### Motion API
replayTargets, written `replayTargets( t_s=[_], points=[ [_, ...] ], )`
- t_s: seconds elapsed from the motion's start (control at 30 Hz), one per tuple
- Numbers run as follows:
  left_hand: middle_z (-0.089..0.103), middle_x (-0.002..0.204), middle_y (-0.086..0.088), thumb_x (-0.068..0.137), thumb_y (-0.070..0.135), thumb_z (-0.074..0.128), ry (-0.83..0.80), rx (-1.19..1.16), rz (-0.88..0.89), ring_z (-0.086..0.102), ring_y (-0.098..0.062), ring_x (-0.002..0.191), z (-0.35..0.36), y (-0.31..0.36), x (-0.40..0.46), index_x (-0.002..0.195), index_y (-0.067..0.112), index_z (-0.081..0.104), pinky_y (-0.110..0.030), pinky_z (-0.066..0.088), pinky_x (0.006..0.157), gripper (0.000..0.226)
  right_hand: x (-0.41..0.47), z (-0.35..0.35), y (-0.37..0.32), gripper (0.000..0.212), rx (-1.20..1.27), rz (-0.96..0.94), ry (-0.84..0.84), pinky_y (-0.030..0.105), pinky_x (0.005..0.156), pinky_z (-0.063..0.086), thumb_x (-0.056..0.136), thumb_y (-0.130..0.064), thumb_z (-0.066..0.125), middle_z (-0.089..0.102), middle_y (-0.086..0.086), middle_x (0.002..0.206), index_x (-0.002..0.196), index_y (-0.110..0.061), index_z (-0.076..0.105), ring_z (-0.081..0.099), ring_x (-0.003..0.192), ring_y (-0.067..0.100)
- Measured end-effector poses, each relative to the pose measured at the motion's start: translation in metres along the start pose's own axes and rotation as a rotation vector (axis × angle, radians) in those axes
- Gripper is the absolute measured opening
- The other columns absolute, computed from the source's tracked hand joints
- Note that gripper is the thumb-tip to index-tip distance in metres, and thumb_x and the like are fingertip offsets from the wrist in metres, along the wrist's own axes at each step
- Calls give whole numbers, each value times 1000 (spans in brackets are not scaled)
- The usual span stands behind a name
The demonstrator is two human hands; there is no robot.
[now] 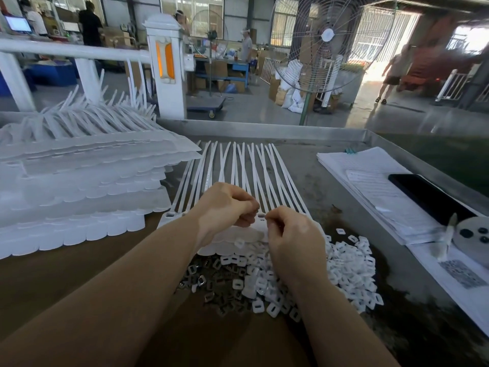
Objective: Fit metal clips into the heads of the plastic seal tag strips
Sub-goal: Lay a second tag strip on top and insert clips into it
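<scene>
A row of white, translucent seal tag strips [238, 168] lies mid-table, tails fanned away, slotted heads under the hands. The left hand [225, 205] and right hand [293, 234] curl, fingertips pinching at one head [260, 215]. Metal clips [209, 284] lie heaped just nearer.

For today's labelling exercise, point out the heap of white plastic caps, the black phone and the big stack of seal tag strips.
heap of white plastic caps [352, 263]: head view, middle of the heap.
black phone [428, 196]: head view, middle of its screen.
stack of seal tag strips [79, 181]: head view, front edge of the layered heads.
</scene>
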State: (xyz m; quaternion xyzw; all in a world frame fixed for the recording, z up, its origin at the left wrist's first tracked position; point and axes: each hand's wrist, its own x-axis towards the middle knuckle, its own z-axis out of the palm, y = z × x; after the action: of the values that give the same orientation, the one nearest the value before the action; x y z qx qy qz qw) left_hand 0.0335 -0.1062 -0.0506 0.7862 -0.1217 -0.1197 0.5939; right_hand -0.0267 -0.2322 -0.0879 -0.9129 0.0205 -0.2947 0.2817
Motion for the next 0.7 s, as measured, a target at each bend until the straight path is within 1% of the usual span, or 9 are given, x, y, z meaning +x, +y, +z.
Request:
replayTargets(
  t_s=[0.1,0.17,0.23,0.4,0.47,0.53,0.57,0.63,0.7],
  points=[
    [72,78,-10,81,8,68,11,-12,-21,69,-12,66,3,-1,4,84,8,70,-16,52,58,3,0,-1,0,13,-27,-26,5,21,67,34,88,-16,54,66,-3,80,90,-15,67,48,75,9],
    [71,81,-12,81,1,67,22,-14,-26,68,-12,64,5,-2,7,88,6,69,-14,51,56,9,-1,-2,-2,12,-49,-71,-16,24,68,38,87,-14,55,65,-2,79,88,-14,67,50,76,11],
    [70,84,-12,80,0,68,35,8,-5,67,-13,65,6,-3,9,90,7,68,-13,51,54,12,-3,-2,-6,10,-77,-148,-61,27,67,43,83,-11,57,64,0,75,82,-12,67,52,73,15],
    [71,85,-8,79,6,70,11,94,73,67,-14,77,10,-1,18,86,9,71,-16,54,64,8,-5,-2,-8,5,-134,-250,-124,28,63,45,78,-10,62,62,2,73,75,-10,66,53,71,19],
    [70,86,-1,82,8,67,-14,157,97,65,-5,79,12,-1,24,88,13,72,-10,49,65,9,-5,-2,-8,4,-136,-262,-119,27,60,43,76,-10,64,61,1,71,72,-11,64,53,69,19],
    [69,85,6,85,7,64,-60,182,115,62,6,74,15,1,28,90,14,72,-2,44,59,12,-5,-2,-9,6,-123,-254,-102,25,58,40,74,-10,66,60,0,69,69,-11,63,52,67,19],
    [68,85,7,85,6,63,-81,178,116,62,8,72,17,2,30,92,13,71,-1,43,57,13,-5,-3,-9,7,-110,-249,-89,25,57,40,72,-10,67,61,0,67,67,-11,63,52,65,19],
    [69,88,2,83,5,65,-99,171,113,63,2,76,21,3,34,94,9,71,-2,45,57,13,-5,-5,-11,6,-69,-262,-77,28,55,44,71,-12,65,61,0,65,66,-11,62,53,62,18],
    [71,92,-3,80,7,69,-98,200,131,65,-4,83,24,3,37,94,7,71,-4,48,62,15,-5,-7,-13,7,-14,-321,-124,30,56,44,72,-15,61,61,0,65,66,-11,62,52,61,17]
  ],
)
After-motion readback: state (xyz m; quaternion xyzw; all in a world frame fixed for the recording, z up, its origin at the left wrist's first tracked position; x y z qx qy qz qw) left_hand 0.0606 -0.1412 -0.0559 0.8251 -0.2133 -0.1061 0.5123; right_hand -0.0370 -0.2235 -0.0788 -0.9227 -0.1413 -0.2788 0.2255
